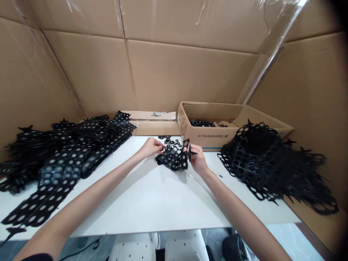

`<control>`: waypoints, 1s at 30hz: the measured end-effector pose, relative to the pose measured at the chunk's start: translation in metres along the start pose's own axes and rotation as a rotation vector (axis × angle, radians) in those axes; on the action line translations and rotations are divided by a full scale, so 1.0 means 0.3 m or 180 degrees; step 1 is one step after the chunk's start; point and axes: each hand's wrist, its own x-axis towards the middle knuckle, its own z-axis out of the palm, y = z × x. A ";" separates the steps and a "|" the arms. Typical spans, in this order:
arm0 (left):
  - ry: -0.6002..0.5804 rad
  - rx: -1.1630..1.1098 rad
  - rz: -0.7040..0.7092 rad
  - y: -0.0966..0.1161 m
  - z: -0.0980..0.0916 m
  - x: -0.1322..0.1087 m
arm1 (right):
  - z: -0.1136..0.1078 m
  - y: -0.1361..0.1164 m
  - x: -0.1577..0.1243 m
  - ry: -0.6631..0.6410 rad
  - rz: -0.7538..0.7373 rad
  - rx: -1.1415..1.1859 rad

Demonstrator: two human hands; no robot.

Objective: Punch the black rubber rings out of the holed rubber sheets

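Over a white work table (152, 214), in the head view: both forearms reaching in from the bottom edge, hands apart yet joined through one piece. Left hand (150, 147) curled closed at the near edge of a crumpled black perforated sheet (172, 158), right hand (198, 159) pinching its raised corner, a star-shaped tab (192, 153) sticking out past the fingers. Sheet bunched between both hands, probably gripped at two sides for pull across the holes. Just beyond, small black rings (170, 142) scattered on the tabletop close to the left hand, seemingly kept within easy reach. Off to the left, long punched black strips (59, 159) overlapping in a low spread; off to the right, a tall tangled heap of black lattice (272, 163) — both at the sides, likely to leave the middle of the table for handwork. Behind, an open cardboard box (209, 137) holding more black rings (201, 123), against cardboard-lined walls (163, 72). Near the right wrist, a thin pale stick (216, 173) lying on the tabletop.
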 end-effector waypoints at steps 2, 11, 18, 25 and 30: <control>0.0047 0.1101 0.0249 0.012 -0.010 -0.007 | 0.006 0.010 0.001 -0.0114 0.0066 -0.0049; 0.0908 0.2345 0.0728 0.077 0.028 -0.093 | -0.003 0.051 0.009 -0.0218 -0.0004 -0.0443; -0.0163 -0.0623 0.0565 0.080 0.131 -0.093 | -0.009 0.061 0.003 -0.0191 0.0115 -0.0424; 0.0531 -0.0153 0.1161 0.045 0.165 -0.121 | -0.004 0.046 0.000 -0.0333 0.0162 -0.0964; 0.0289 0.0001 0.1282 0.048 0.147 -0.113 | -0.011 0.049 0.013 -0.0391 0.0035 -0.1169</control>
